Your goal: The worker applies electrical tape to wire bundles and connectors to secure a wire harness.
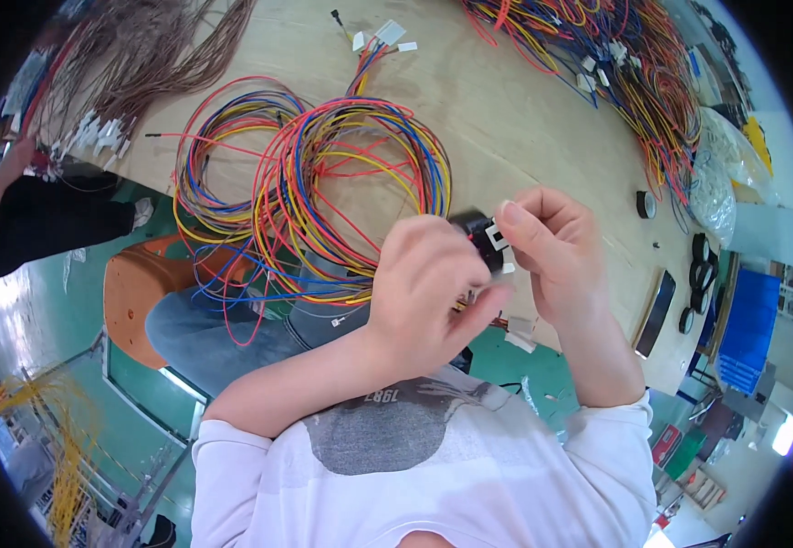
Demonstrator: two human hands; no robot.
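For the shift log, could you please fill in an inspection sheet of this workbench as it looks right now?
Surface: pale wooden tabletop, bare in the middle.
Job's things: small black connector block with a white part, held between both hands above the table edge.
Clutter: rolls of black tape and a flat black bar at the right edge; white bags beyond them.
Grippers: left hand and right hand both closed on the connector block.
Cables: coiled multicoloured wire harness before the hands; second multicoloured bundle upper right; brown wire bundle upper left.
Surroundings: green floor, orange stool, blue crate on the right.
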